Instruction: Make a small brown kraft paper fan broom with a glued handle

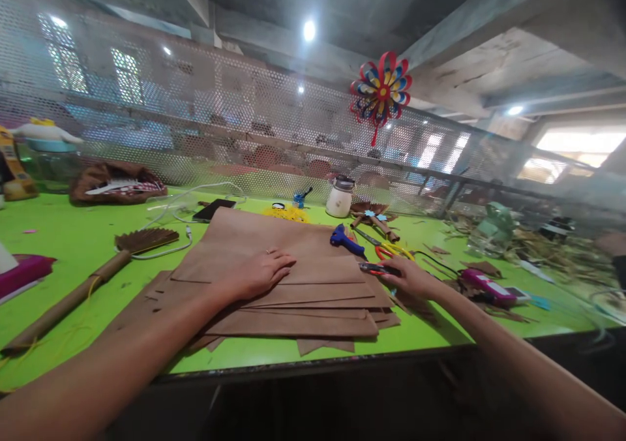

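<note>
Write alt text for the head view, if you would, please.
A person's left hand rests on stacked brown sheets on a green table, while the right hand is at a black-and-orange tool by their right edge. A blue gun-shaped tool lies just beyond it.

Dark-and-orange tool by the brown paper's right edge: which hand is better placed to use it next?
Probably the right hand: it touches the tool, while the left hand lies spread on the brown paper.

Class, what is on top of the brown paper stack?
The left hand rests on the brown paper stack, and a blue tool overlaps the stack's right edge. The paper directly beneath them is covered.
</note>
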`<state>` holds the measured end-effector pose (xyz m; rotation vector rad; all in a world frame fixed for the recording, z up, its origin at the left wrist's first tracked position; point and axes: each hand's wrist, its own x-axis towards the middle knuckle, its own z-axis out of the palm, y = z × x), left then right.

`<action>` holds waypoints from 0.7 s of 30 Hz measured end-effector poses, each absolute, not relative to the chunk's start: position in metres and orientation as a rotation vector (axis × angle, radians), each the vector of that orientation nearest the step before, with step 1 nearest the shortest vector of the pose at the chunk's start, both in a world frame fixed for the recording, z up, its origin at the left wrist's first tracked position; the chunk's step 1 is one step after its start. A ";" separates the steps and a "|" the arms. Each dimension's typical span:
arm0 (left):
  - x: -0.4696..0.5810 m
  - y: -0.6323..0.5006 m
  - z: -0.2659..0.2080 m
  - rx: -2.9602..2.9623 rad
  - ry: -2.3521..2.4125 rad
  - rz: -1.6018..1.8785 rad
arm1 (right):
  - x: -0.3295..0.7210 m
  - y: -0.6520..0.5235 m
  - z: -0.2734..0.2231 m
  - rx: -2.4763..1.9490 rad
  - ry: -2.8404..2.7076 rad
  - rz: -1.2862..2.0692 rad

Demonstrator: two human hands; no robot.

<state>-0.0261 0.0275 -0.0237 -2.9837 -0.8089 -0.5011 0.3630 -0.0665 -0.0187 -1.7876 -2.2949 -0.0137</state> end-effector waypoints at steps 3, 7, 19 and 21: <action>-0.025 0.029 -0.024 -2.986 -0.790 -0.464 | 0.367 -0.078 -0.014 -1.696 -2.353 0.057; -0.025 0.030 -0.024 -3.007 -0.767 -0.384 | 0.373 -0.092 -0.006 -1.608 -2.423 0.131; -0.022 0.030 -0.019 -3.051 -0.817 -0.179 | 0.381 -0.098 -0.016 -1.626 -2.459 0.165; -0.022 0.031 -0.020 -3.053 -0.824 -0.173 | 0.383 -0.098 -0.016 -1.616 -2.462 0.158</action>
